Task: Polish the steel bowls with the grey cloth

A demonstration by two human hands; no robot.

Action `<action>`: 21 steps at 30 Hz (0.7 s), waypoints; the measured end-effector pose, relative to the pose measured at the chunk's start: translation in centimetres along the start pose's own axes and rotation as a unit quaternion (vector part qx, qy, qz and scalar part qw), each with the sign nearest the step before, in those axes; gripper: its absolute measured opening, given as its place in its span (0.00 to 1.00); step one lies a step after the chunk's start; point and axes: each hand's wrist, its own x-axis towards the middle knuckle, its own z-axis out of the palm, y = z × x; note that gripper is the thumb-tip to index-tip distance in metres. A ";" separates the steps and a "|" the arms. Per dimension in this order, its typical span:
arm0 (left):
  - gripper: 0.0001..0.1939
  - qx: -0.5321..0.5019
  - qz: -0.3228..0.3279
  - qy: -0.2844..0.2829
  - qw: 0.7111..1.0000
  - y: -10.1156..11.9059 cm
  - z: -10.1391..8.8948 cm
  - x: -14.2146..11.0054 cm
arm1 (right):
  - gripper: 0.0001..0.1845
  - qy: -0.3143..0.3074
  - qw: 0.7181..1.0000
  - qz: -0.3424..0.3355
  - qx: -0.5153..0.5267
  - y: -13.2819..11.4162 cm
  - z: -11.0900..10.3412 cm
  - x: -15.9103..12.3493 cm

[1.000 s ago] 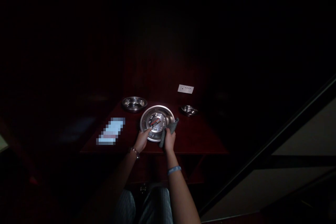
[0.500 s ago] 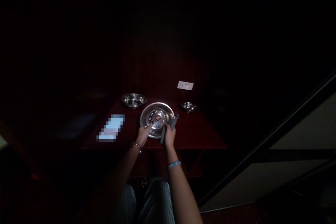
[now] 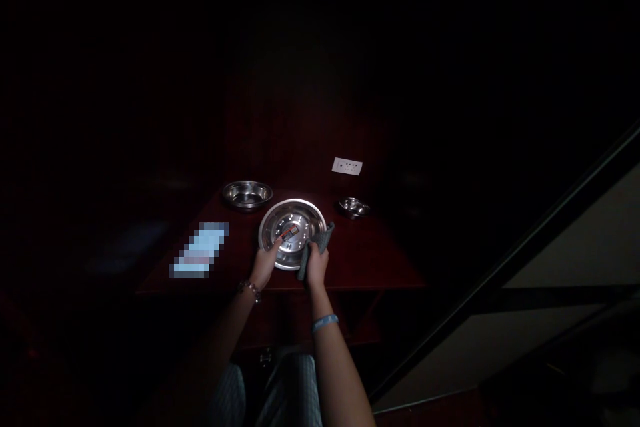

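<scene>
A round steel plate (image 3: 295, 221) with a red-and-white sticker at its middle lies on the dark red table (image 3: 360, 260) just in front of me. My left hand (image 3: 263, 265) grips the plate's near left rim, fingers curled over the edge. My right hand (image 3: 317, 265) is closed on a grey cloth (image 3: 317, 244) that rests against the plate's near right rim.
A steel bowl (image 3: 247, 194) sits behind the plate to the left, a smaller steel bowl (image 3: 353, 207) to the right. A white card (image 3: 347, 166) lies further back. A pale blurred rectangle (image 3: 199, 249) lies on the table's left. The room around is very dark.
My right hand with the cloth has slid a little along the plate's near right rim. My left hand keeps its hold on the rim. The view has shifted slightly.
</scene>
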 end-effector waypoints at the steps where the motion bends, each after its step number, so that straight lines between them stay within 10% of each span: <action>1: 0.16 -0.002 -0.012 0.007 1.000 0.1 0.1 -0.1 | 0.14 -0.001 1.000 -0.001 0.001 0.0 0.0 0.0; 21: 0.17 0.005 -0.031 0.003 0.999 0.4 -0.3 -0.5 | 0.10 0.014 1.000 -0.026 0.009 0.1 0.2 -0.2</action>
